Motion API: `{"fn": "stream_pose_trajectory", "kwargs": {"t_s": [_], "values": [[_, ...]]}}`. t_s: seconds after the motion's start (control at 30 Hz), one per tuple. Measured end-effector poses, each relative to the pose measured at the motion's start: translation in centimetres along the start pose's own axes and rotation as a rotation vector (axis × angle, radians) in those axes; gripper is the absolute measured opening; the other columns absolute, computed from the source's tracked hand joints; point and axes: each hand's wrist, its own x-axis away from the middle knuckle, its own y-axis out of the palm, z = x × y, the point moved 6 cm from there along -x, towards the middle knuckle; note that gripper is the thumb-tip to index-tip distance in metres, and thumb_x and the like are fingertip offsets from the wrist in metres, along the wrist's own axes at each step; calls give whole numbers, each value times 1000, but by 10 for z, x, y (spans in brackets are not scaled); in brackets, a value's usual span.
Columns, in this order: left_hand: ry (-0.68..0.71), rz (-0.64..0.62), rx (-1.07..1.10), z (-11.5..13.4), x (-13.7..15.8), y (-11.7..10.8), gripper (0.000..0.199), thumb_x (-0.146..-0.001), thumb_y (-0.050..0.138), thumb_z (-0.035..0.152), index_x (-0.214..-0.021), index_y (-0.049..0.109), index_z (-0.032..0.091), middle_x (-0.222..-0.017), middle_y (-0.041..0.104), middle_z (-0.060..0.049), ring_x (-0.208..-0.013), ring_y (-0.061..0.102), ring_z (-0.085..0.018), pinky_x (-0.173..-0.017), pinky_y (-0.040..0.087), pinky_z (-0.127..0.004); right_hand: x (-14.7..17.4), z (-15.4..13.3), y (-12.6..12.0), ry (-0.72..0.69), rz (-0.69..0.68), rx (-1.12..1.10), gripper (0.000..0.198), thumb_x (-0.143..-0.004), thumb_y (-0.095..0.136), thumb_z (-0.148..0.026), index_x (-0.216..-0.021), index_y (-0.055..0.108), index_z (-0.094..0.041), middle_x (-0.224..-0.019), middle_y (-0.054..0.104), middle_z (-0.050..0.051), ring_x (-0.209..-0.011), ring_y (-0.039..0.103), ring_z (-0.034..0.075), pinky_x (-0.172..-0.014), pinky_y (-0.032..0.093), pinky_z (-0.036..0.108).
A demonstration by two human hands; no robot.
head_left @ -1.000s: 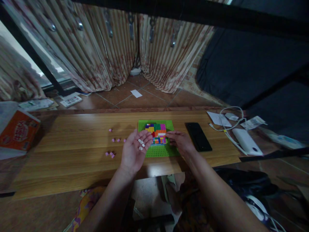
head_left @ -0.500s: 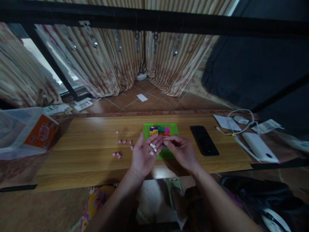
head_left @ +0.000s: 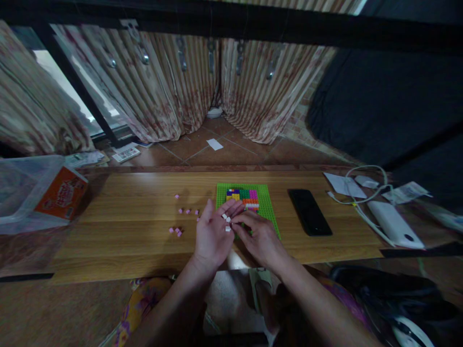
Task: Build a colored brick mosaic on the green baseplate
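My left hand [head_left: 213, 236] is turned palm up, its fingers stretched out, with a few small white building bricks [head_left: 227, 229] lying on the palm and fingers. Over its edge reaches my right hand [head_left: 262, 236], thumb and forefinger pinched close to the white bricks; whatever is between the fingertips is hidden. Behind and partly under both hands lies a green baseplate [head_left: 269, 205]. It bears a patch of coloured bricks [head_left: 249, 195] in yellow, purple, green, pink, orange and white, and my hands cover its lower part.
Small pink bricks [head_left: 188, 211] lie scattered on the wooden table [head_left: 126, 207] left of my hands. A black phone [head_left: 310, 212] is right of the baseplate. Further right are a white power bank [head_left: 396, 224] and cable [head_left: 369, 200]. A clear plastic bin [head_left: 29, 193] stands at far left.
My right hand's fingertips have moved left and down, from the left fingertips to beside the palm. Fewer white bricks show on the palm. The view has shifted slightly.
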Motion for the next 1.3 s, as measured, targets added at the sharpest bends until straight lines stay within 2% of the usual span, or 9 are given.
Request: {"fn": "stream_pose_trajectory", "kwargs": {"t_s": [0.2,0.3,0.43,0.57,0.67,0.77,0.93,1.13,1.3], "values": [[-7,4,12,3,6,-3,51,-89,46,53,-97,68,7,-109,66,-16,-111,59,-25,-100,42,-32,1,2,7,46,-31,-43,12,-87,59,-14,-89,65,-24,-93,64,1,-90,61,16,-81,48,30],[-12,15,5,5,12,-4,50,-89,46,52,-97,68,8,-110,66,-16,-111,60,-24,-96,45,-31,2,-4,11,10,-54,-23,11,-89,56,-16,-90,64,-23,-94,64,3,-92,61,17,-81,48,31],[-24,97,-36,9,17,-12,47,-91,45,48,-93,69,8,-104,68,-16,-103,63,-23,-89,49,-29,5,-8,13,6,-65,-24,14,-93,49,-20,-92,63,-21,-91,66,4,-87,61,17,-78,48,31],[27,247,-80,18,17,-28,36,-91,48,37,-81,69,10,-88,69,-12,-88,66,-19,-85,51,-28,5,20,-5,203,82,-199,14,-90,54,-31,-93,64,-21,-85,68,2,-75,64,15,-70,51,28],[67,252,-113,25,16,-31,32,-90,50,32,-78,69,9,-84,69,-10,-82,66,-17,-83,52,-28,6,50,-23,359,224,-313,19,-85,61,-35,-93,68,-20,-90,71,5,-77,66,18,-71,53,31],[76,237,-120,28,16,-31,31,-89,51,30,-77,69,9,-81,68,-9,-79,66,-16,-81,53,-27,1,59,-33,329,233,-177,19,-85,58,-31,-94,71,-20,-91,71,6,-82,67,20,-75,53,33],[55,226,-115,25,16,-29,29,-88,53,31,-77,70,9,-81,68,-9,-79,66,-16,-81,53,-27,-11,41,-27,138,176,142,23,-88,49,-21,-93,72,-21,-94,71,7,-88,66,20,-82,51,35],[56,240,-107,26,17,-30,30,-89,52,30,-76,69,9,-81,68,-10,-77,65,-16,-79,53,-27,-18,42,-21,161,166,313,15,-86,55,-20,-88,70,-19,-88,72,7,-81,66,22,-75,49,34],[76,244,-115,30,17,-30,29,-88,52,29,-76,69,10,-80,68,-10,-77,65,-15,-77,53,-26,-19,42,-20,179,169,319,14,-86,57,-22,-79,68,-20,-80,71,3,-73,66,19,-68,45,30]]}}
